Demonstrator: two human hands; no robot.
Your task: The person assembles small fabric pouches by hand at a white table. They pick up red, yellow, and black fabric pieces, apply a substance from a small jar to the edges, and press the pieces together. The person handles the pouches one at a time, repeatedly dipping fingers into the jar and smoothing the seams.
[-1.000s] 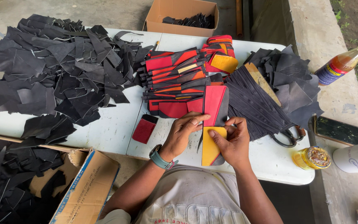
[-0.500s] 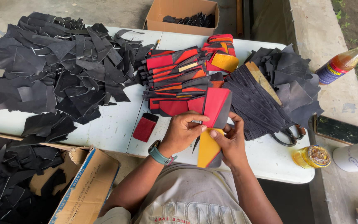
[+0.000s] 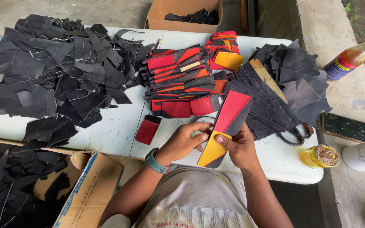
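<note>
A white folding table (image 3: 119,131) stands on bare concrete floor (image 3: 123,10) (daylight, outdoors).

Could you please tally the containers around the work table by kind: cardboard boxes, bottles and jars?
Cardboard boxes: 2, far box and near box
Bottles: 2, amber bottle and white bottle
Jars: 1, yellow jar
Total: 5

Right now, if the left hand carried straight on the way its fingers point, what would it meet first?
The left hand points rightward at the red, black and yellow panel it already touches; just behind that is the right hand. Depth between them is hard to judge.
</note>
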